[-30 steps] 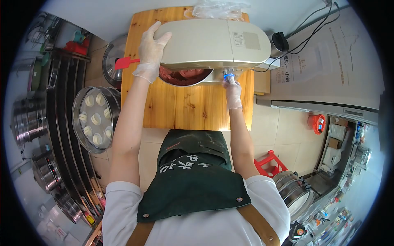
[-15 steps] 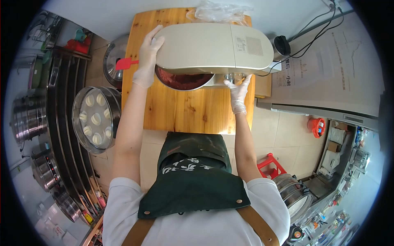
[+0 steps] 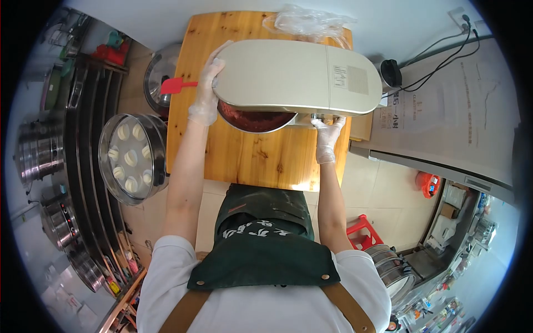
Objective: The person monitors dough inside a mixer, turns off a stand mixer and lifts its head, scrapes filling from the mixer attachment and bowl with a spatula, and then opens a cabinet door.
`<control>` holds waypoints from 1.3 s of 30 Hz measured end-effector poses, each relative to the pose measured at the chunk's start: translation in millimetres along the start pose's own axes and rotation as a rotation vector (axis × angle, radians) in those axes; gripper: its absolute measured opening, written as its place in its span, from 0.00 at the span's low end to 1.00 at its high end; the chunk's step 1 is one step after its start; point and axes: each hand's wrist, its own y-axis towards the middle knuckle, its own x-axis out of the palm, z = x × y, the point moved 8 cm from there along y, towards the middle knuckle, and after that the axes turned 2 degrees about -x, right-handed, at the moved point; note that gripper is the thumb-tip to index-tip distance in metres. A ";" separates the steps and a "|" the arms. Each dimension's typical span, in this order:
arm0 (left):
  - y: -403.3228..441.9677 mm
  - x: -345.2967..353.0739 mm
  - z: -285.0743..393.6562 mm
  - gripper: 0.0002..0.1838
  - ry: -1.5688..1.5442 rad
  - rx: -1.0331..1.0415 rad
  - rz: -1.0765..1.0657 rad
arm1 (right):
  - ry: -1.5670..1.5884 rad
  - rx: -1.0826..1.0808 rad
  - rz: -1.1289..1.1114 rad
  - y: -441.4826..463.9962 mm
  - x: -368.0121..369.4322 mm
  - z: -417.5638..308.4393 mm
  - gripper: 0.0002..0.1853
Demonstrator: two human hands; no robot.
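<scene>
A beige stand mixer (image 3: 277, 75) stands on the wooden table (image 3: 239, 161), with a metal bowl (image 3: 264, 131) of dark red paste (image 3: 258, 117) under its head. My left hand (image 3: 208, 83), in a clear plastic glove, rests against the left end of the mixer head. From that hand a red spatula (image 3: 172, 85) sticks out to the left; its handle disappears into my fingers. Below the mixer's right part, my gloved right hand (image 3: 328, 133) is closed at a silver knob (image 3: 321, 117) on its side. The fingertips there are partly hidden under the housing.
A crumpled clear plastic bag (image 3: 311, 23) lies at the table's back edge. To the left is a round steamer tray (image 3: 133, 183) holding several pale buns. A black-lidded container (image 3: 391, 73) and cables stand at right, beside the large light-coloured panel (image 3: 444, 105). A red stool (image 3: 363, 233) is lower right.
The whole view has shifted, so mixer, table and hands appear slightly lower and further right. Both hands stay at the same places on the mixer, and the spatula remains by my left hand.
</scene>
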 end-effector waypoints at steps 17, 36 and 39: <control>9.8 0.3 -9.8 0.32 -0.006 0.002 -0.050 | -0.029 -0.025 0.009 1.5 -2.9 3.3 0.60; 5.6 94.9 66.5 0.27 0.232 0.142 -0.159 | 0.153 0.035 0.068 7.7 0.6 32.0 0.65; -1.3 131.5 83.2 0.26 0.321 0.086 -0.129 | 0.179 0.078 0.063 2.9 -2.0 25.3 0.65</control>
